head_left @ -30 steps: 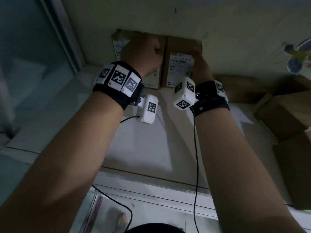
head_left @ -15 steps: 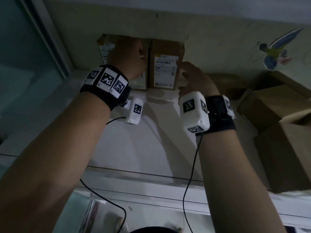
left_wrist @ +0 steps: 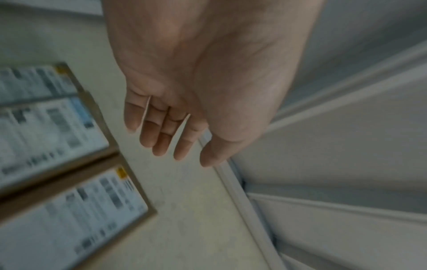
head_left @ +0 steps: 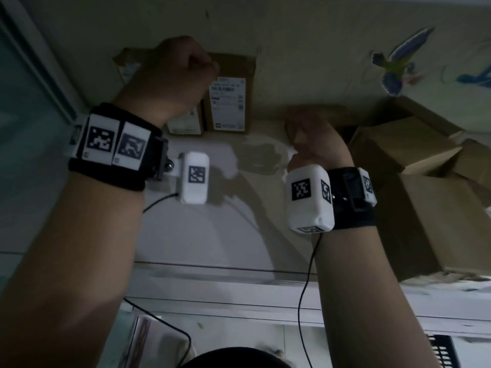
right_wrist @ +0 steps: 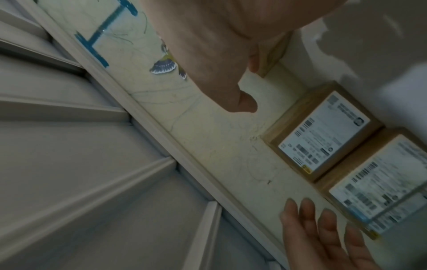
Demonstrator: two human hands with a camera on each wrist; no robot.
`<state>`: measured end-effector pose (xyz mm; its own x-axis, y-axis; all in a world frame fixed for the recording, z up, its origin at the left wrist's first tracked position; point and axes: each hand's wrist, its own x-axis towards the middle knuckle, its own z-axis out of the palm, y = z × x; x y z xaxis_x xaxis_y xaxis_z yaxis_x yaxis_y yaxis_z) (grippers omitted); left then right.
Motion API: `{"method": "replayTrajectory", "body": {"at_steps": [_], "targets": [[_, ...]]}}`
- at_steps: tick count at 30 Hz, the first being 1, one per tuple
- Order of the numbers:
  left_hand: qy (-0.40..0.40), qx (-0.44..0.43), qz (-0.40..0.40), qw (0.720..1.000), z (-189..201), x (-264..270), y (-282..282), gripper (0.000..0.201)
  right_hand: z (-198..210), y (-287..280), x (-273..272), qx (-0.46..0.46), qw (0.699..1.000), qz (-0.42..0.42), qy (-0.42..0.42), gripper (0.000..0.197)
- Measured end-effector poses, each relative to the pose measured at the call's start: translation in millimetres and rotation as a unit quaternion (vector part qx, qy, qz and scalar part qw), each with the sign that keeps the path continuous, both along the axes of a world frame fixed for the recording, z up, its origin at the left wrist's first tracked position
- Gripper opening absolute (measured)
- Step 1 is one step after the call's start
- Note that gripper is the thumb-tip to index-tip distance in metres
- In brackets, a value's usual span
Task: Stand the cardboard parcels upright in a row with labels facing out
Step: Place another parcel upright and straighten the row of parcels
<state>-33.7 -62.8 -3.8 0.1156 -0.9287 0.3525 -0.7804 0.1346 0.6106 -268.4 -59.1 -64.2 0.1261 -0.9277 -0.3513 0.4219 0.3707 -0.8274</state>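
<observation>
Cardboard parcels (head_left: 229, 95) stand upright side by side against the wall (head_left: 305, 43), white labels facing you. Your left hand (head_left: 164, 83) hovers in front of the left one, fingers loosely extended, holding nothing. Your right hand (head_left: 316, 139) is at a third parcel (head_left: 318, 112) lying low just right of the row; whether it grips, you cannot tell. More boxes (head_left: 425, 197) sit further right.

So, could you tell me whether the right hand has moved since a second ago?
Yes. The right hand has come off the labelled cardboard parcel standing against the wall and shifted right, toward the brown cardboard box lying flat.
</observation>
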Motion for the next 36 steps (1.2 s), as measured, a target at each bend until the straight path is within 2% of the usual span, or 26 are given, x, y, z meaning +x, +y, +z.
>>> {"method": "replayTrajectory", "body": {"at_steps": [3, 4, 5, 7, 8, 9, 11, 12, 16, 19, 21, 22, 23, 24, 25, 27, 29, 31, 32, 34, 36], "targets": [[0.042, 0.054, -0.054, 0.996, -14, -35, -1, 0.026, 2, -11, -12, 0.024, 0.995, -0.022, -0.099, 0.026], [0.048, 0.079, -0.065, 0.994, -21, -44, -1, 0.022, 3, -15, -18, 0.039, 0.991, -0.006, -0.125, 0.029], [0.061, 0.106, -0.071, 0.990, -30, -49, -5, 0.019, 4, -17, -23, 0.039, 0.995, 0.002, -0.097, 0.029], [0.097, 0.137, -0.068, 0.983, -44, -56, -7, 0.017, -8, -22, -35, 0.012, 0.992, -0.006, -0.125, 0.015], [0.114, 0.146, -0.062, 0.981, -50, -57, -6, 0.018, -11, -24, -40, -0.009, 0.992, -0.031, -0.121, 0.024], [0.130, 0.153, -0.055, 0.978, -54, -60, -6, 0.019, -13, -26, -45, 0.023, 0.989, -0.052, -0.140, 0.029], [0.159, 0.161, -0.049, 0.973, -60, -69, -7, 0.018, -13, -32, -58, 0.036, 0.994, -0.085, -0.056, 0.023], [0.172, 0.163, -0.051, 0.970, -61, -76, -7, 0.017, -11, -34, -69, 0.023, 0.995, -0.101, -0.012, 0.029], [0.224, 0.158, -0.057, 0.960, -64, -99, -22, 0.031, -8, -38, -96, 0.003, 0.997, -0.030, 0.077, 0.068], [0.277, 0.157, -0.079, 0.945, -62, -118, -35, 0.009, -7, -56, -108, 0.029, 0.995, -0.027, 0.096, 0.081], [0.313, 0.164, -0.081, 0.932, -64, -131, -46, 0.010, 3, -56, -114, 0.013, 0.995, -0.022, 0.101, 0.102], [0.335, 0.171, -0.078, 0.923, -64, -137, -50, 0.012, 1, -56, -119, 0.006, 0.996, -0.032, 0.079, 0.103], [0.361, 0.178, -0.074, 0.912, -66, -142, -53, 0.012, 0, -59, -120, 0.023, 0.998, -0.051, 0.043, 0.082], [0.388, 0.182, -0.067, 0.901, -69, -145, -56, 0.012, -6, -63, -121, 0.017, 0.996, -0.067, 0.048, 0.043], [0.410, 0.184, -0.061, 0.891, -72, -147, -59, 0.010, -10, -64, -127, 0.014, 0.996, -0.086, 0.012, 0.007], [0.438, 0.188, -0.056, 0.877, -76, -148, -63, 0.008, -14, -62, -125, -0.010, 0.994, -0.107, 0.004, 0.025], [0.474, 0.195, -0.052, 0.857, -79, -148, -64, 0.008, -14, -66, -125, -0.004, 0.996, -0.091, 0.023, 0.023], [0.507, 0.213, -0.062, 0.833, -83, -149, -65, 0.014, -15, -70, -124, -0.002, 0.993, -0.078, 0.092, 0.043], [0.523, 0.220, -0.070, 0.820, -85, -150, -63, 0.018, -18, -78, -125, 0.002, 0.986, -0.111, 0.127, 0.051], [0.547, 0.223, -0.071, 0.804, -88, -151, -62, 0.022, -22, -79, -121, -0.007, 0.991, -0.090, 0.095, 0.066], [0.547, 0.216, -0.072, 0.806, -91, -150, -62, 0.021, -22, -68, -115, 0.029, 0.994, -0.048, 0.090, 0.071]]}}
